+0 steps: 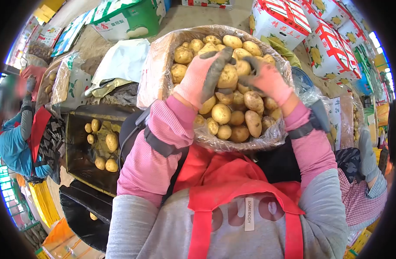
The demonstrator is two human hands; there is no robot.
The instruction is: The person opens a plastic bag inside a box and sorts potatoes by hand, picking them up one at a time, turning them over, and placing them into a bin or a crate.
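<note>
Both my hands wear pink gloves with dark grey fingers, over a plastic-lined box (163, 82) heaped with potatoes (239, 133). My left hand (203, 77) curls round the left side of a potato (227, 77) near the middle of the heap. On the right of the heap my right hand (267, 78) has its fingers apart, the fingertips reaching toward the same potato and its neighbours. Whether the right fingertips touch that potato is hard to tell. Dirt marks some of the potatoes below my hands.
A dark crate (88, 157) with several potatoes stands at the left, above a black container (83, 207). White sheets (120, 62) lie beyond it. Printed cartons (277, 23) stack at the upper right, a green carton (129, 21) upper left. Co-workers sit left (18, 134) and right (364, 190).
</note>
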